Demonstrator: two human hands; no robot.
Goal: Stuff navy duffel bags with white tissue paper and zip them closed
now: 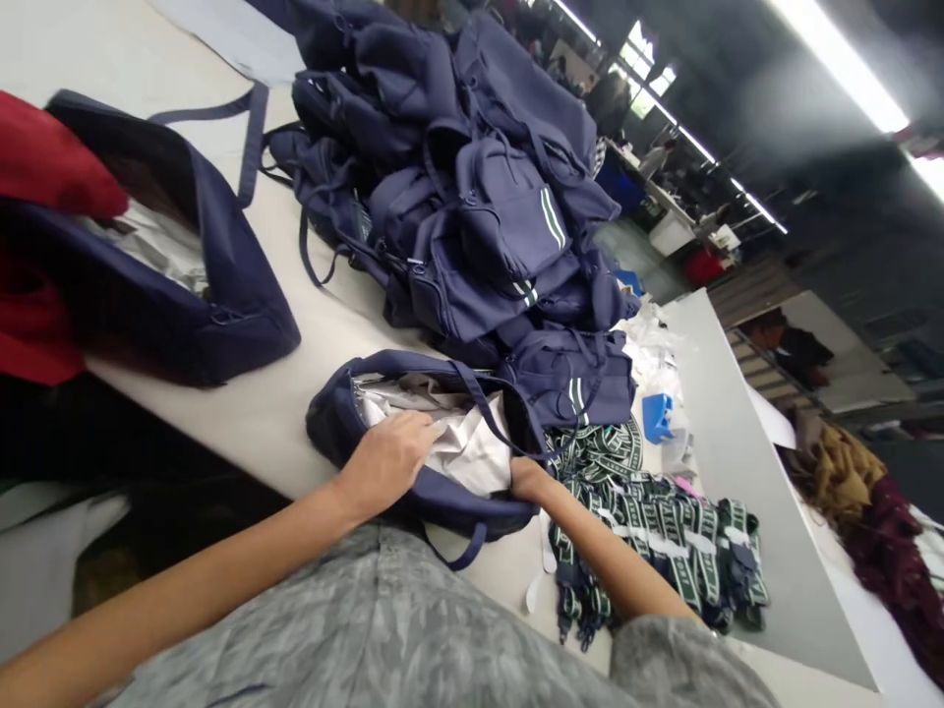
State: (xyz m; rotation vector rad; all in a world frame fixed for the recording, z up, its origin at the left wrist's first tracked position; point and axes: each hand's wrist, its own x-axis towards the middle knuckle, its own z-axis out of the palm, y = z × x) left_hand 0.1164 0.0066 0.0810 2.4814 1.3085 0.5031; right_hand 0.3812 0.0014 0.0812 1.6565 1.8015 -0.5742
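Left hand (pixel 390 455) curled over crumpled white paper (pixel 476 447), oblong navy bag (pixel 451 500)

Navy bag (pixel 446 497) open, mouth up, on pale table (pixel 331 310); crumpled whitish paper (pixel 476 452) inside.

A heap of navy bags (pixel 508 211) with green-and-white stripes covers the far part of the pale table (pixel 346 320). Lettered green straps (pixel 656 531) lie in bundles beside a grey panel (pixel 744 442), near a blue object (pixel 656 417). Mustard cloth (pixel 848 460) and maroon cloth (pixel 889 560) lie farther right, under bright ceiling lights (pixel 841 59).
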